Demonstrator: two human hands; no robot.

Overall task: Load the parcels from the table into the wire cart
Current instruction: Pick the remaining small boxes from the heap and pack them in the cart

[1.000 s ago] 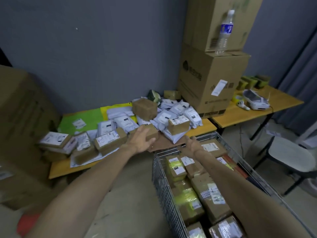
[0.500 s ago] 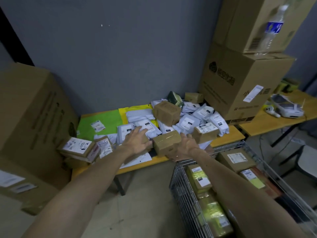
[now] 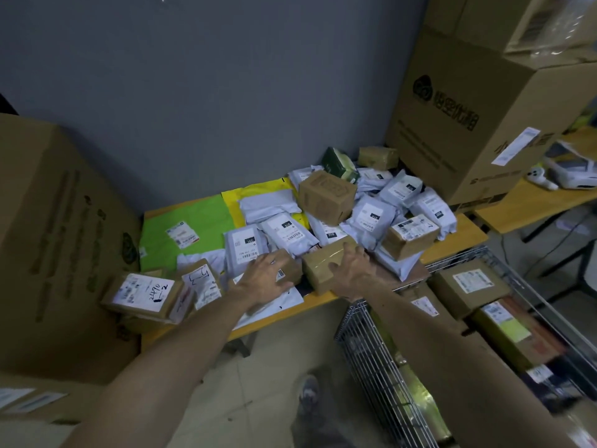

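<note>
Right hand (image 3: 352, 273) curls over a taped brown box (image 3: 326, 263) at the table's (image 3: 458, 234) front edge; left hand (image 3: 265, 279), fingers spread, presses a smaller box (image 3: 289, 270) beside it. Picking step (grip not yet sure). Next, I judge: lift both right into the wire cart (image 3: 365, 344).

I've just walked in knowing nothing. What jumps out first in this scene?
A heap of white mailer bags and brown boxes covers the yellow table against the grey wall. At its front edge the left hand and right hand reach onto small brown boxes. At lower right a wire cart already holds labelled parcels.
</note>
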